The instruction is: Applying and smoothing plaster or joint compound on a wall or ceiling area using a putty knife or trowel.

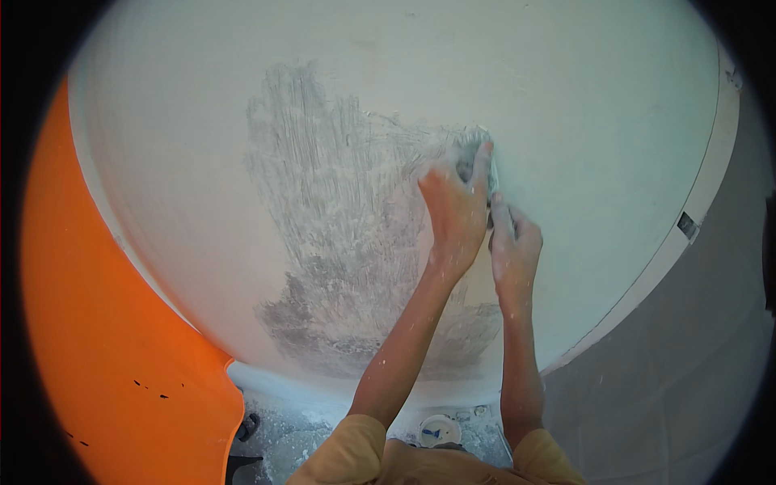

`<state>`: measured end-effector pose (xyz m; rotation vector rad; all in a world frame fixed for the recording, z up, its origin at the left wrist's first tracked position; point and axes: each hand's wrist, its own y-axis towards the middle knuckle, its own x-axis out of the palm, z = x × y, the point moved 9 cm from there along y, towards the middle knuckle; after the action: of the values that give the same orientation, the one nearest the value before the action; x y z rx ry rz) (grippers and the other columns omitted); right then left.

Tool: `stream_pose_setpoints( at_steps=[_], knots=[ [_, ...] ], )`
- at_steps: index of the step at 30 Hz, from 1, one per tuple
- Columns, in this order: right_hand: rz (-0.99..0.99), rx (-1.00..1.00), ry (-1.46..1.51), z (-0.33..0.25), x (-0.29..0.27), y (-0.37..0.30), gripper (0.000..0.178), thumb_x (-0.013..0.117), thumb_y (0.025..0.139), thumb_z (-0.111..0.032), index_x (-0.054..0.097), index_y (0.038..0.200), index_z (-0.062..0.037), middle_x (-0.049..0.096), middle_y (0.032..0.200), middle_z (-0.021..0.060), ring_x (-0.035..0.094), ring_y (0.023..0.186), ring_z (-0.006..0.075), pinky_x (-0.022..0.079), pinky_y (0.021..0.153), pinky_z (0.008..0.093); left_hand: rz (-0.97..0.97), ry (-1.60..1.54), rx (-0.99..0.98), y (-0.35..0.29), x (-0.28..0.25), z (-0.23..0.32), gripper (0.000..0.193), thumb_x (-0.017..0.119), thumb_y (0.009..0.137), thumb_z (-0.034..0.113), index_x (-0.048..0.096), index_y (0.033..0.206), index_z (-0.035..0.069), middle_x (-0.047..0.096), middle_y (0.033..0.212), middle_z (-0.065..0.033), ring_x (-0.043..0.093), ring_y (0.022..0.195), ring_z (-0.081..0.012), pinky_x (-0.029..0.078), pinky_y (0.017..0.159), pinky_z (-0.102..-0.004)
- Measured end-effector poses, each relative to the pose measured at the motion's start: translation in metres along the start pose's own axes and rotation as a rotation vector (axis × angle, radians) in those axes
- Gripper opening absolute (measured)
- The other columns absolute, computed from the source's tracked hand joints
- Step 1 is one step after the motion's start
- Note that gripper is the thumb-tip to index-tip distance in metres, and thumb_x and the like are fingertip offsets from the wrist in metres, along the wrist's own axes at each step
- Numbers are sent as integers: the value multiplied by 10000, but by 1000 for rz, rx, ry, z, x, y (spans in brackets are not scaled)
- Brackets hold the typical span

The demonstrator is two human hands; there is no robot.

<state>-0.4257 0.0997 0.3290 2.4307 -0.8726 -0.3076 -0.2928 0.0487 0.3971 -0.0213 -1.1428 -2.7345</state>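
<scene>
A large pale wall panel (598,162) fills the view, with a rough grey scraped patch (323,178) left of its middle. Both my hands are at the patch's upper right edge, close together on a flat scraper-like tool (466,153), partly hidden and smeared with white. My left hand (454,206) presses it to the wall, index finger stretched along it and the other fingers bent. Just below and to the right, my right hand (517,246) is closed around what looks like its dark handle, thumb upward. White specks dot both hands and forearms.
Bright orange sheeting (121,323) borders the panel on the left; a grey surface (663,372) lies to the right. Below, a white tub (439,430) stands on a white-spattered floor (295,440). A small dark rectangle (687,225) marks the right edge strip.
</scene>
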Motion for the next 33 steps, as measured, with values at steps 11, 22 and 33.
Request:
stream_pose_setpoints(
  at_steps=[11,22,33],
  knots=[
    [-19,-7,42,-1,5,-6,399,520,986,-321,592,764,3,344,554,-62,303,503,38,238,465,238,-40,-25,-74,-15,2,-29,328,646,907,220,613,754,-69,501,569,-125,466,503,-194,390,507,-363],
    [30,24,-8,33,3,-27,405,542,972,-332,579,733,-8,387,552,-53,311,492,39,231,461,236,24,3,-68,-33,-7,-38,418,683,887,229,510,600,-21,442,497,-55,376,482,-88,340,451,-321],
    [16,-8,-40,18,9,-23,429,535,978,-319,587,721,21,400,567,-37,339,529,57,265,481,262,30,-56,-66,-18,-10,-30,436,691,879,225,475,583,-11,413,493,-24,351,503,-78,316,456,-302]
  ],
)
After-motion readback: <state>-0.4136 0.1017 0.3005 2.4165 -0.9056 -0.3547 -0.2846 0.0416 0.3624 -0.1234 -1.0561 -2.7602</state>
